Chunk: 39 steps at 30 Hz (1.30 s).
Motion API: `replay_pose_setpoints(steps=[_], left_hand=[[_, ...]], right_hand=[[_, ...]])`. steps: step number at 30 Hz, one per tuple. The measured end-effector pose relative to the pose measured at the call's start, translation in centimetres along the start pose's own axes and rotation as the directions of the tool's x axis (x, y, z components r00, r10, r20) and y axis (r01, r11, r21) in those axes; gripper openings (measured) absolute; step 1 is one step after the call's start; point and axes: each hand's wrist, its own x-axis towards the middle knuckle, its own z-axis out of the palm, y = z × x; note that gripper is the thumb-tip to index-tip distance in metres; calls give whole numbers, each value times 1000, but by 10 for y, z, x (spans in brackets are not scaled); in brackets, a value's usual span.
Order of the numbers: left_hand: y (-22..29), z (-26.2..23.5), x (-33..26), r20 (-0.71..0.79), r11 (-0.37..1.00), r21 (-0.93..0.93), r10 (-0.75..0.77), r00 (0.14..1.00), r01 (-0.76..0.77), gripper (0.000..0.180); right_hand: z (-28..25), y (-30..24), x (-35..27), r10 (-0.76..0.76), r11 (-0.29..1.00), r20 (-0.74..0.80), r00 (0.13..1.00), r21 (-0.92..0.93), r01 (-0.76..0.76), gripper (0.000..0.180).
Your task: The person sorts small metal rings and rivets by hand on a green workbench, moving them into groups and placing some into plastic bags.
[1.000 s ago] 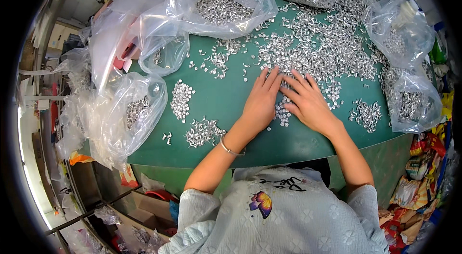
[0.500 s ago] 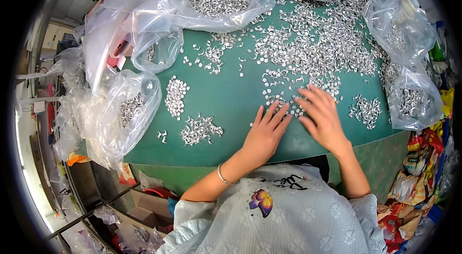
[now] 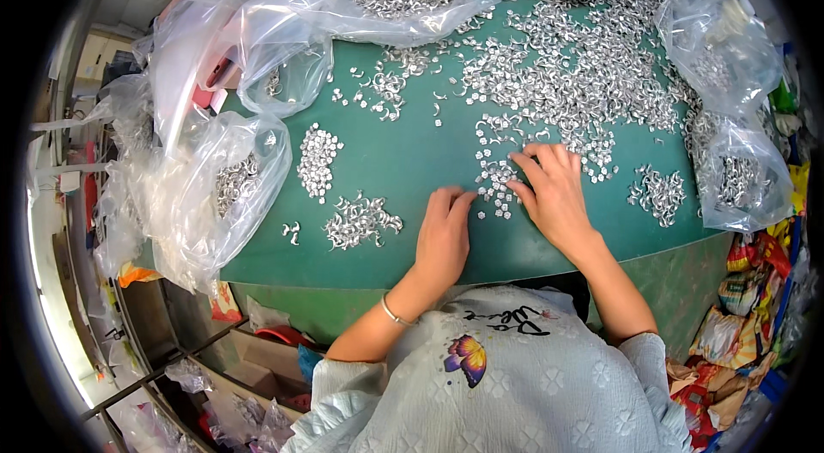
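Small silver metal pieces point(image 3: 495, 181) lie loosely scattered on the green tabletop point(image 3: 403, 166) between my two hands. Beside their left edge, my left hand point(image 3: 444, 228) rests on the table with its fingers curled down and drawn together; whatever they may hold is hidden. My right hand point(image 3: 552, 194) is over the right side of this scatter, its thumb and fingers apart and the fingertips bent down among the pieces. Behind both hands spreads a large heap of curved silver pieces point(image 3: 558, 75).
To the left are a pile of small roundish pieces point(image 3: 318, 163) and a pile of curved ones point(image 3: 363, 221). Another small pile point(image 3: 658, 196) lies at the right. Clear plastic bags point(image 3: 210, 196) of metal pieces line the table's left, back and right edges.
My left hand has drawn back to the left, and its spread fingers have curled together. My right hand has shifted slightly left, its fingers bending down onto the pieces.
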Motion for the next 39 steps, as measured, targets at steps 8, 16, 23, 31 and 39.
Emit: replay_pose_setpoints(steps=[8,16,23,31,39], left_hand=[[8,-3,49,21,988,100,118,993,-119,27],[-6,2,58,38,993,27,115,993,-116,14],[2,-9,47,16,998,-55,30,999,-29,14],[11,-7,22,19,1000,8,29,999,-29,21],[7,-11,13,18,1000,13,15,1000,-15,24]], right_hand=[[3,2,-1,13,998,-22,1000,-67,-15,18],[2,3,4,27,998,-1,1000,-65,-27,13],[-44,-1,-26,37,998,204,978,50,-48,15],[-21,-13,-10,15,1000,71,997,0,-15,11],[-18,-4,-7,-28,999,-11,1000,-26,28,9]])
